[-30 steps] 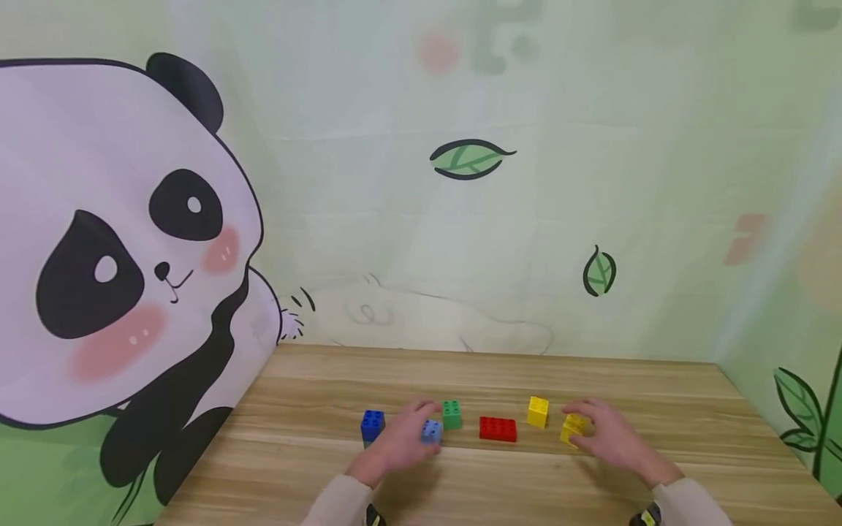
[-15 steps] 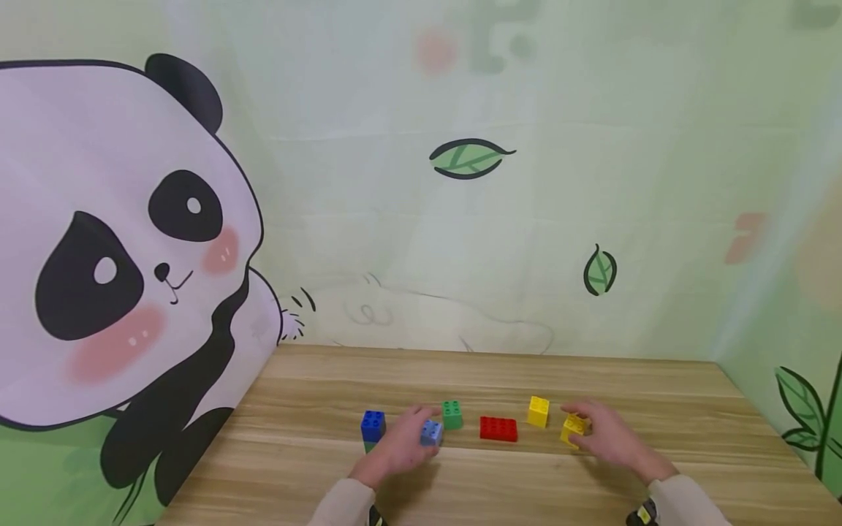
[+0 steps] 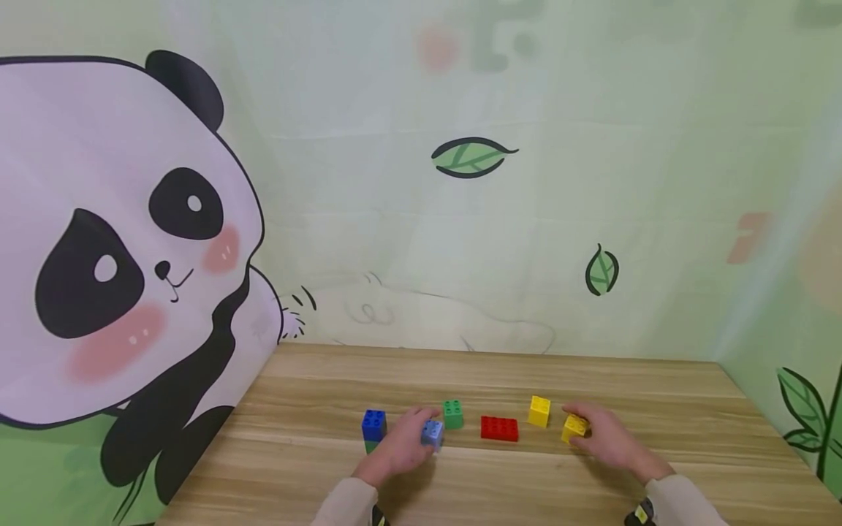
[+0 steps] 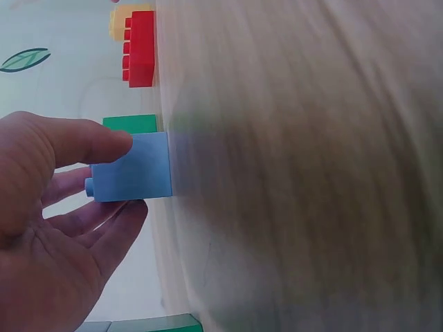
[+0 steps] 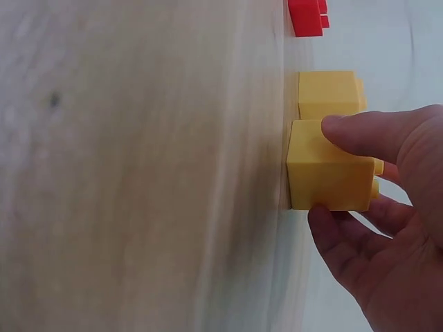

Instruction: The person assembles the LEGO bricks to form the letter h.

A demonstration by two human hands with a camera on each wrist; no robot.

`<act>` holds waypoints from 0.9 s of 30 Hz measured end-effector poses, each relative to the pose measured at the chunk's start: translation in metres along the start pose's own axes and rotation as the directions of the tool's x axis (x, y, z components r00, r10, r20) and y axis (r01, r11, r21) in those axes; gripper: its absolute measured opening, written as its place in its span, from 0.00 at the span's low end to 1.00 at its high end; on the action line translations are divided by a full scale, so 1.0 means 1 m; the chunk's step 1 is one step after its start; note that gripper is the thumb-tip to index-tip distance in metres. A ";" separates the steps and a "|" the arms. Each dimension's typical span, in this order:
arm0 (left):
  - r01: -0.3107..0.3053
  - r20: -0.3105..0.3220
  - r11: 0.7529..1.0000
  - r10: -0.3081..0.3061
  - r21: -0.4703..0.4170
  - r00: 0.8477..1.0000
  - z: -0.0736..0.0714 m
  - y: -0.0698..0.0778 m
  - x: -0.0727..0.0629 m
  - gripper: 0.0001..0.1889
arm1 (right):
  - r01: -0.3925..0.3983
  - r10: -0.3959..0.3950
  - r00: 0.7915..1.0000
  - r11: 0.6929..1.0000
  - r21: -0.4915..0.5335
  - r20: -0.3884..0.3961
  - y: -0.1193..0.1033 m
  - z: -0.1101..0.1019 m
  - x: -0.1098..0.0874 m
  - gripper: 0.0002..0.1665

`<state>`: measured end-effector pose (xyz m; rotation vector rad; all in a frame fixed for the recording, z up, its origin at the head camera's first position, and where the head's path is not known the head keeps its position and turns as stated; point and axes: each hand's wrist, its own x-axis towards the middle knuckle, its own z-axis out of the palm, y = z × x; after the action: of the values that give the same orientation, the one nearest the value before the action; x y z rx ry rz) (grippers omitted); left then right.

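Observation:
In the head view my left hand (image 3: 406, 442) is at a light blue toy building brick (image 3: 432, 433). The left wrist view shows the thumb against one face of this brick (image 4: 138, 168) and curled fingers along another side. Over on the right, my right hand (image 3: 608, 436) pinches a yellow brick (image 3: 574, 429) between thumb and fingers. Its studs point toward the palm in the right wrist view, where the brick (image 5: 329, 181) sits at the tabletop. Just beyond the left hand stands a green brick (image 3: 452, 414).
A red brick (image 3: 499, 429) lies between the hands, with a second yellow brick (image 3: 539, 411) behind it to the right. Left of the left hand, a dark blue brick (image 3: 374, 421) sits on a green one (image 3: 371, 446). A printed backdrop (image 3: 368, 183) borders the wooden table (image 3: 526, 489).
The left fingers have come down slightly around the light blue brick. The right hand has barely shifted at the yellow brick. All the bricks stay in place.

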<state>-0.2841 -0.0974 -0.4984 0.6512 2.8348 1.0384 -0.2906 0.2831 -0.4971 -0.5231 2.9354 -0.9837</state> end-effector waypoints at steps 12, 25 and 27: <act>-0.006 -0.007 1.000 0.006 -0.005 1.000 0.002 -0.005 0.003 0.30 | -0.038 0.038 0.999 0.999 0.019 -0.001 0.001 0.002 0.000 0.32; -0.024 -0.003 1.000 0.024 0.004 1.000 0.003 -0.004 0.000 0.21 | -0.049 0.049 0.999 0.999 -0.004 -0.002 0.000 0.005 -0.004 0.29; -0.036 -0.007 0.999 0.036 0.010 0.999 0.004 -0.003 -0.001 0.21 | -0.043 0.043 0.999 0.999 -0.011 -0.003 -0.002 0.004 -0.005 0.28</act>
<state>-0.2839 -0.0973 -0.5037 0.7036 2.8465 1.0345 -0.2848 0.2808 -0.4998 -0.4571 2.9425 -0.9653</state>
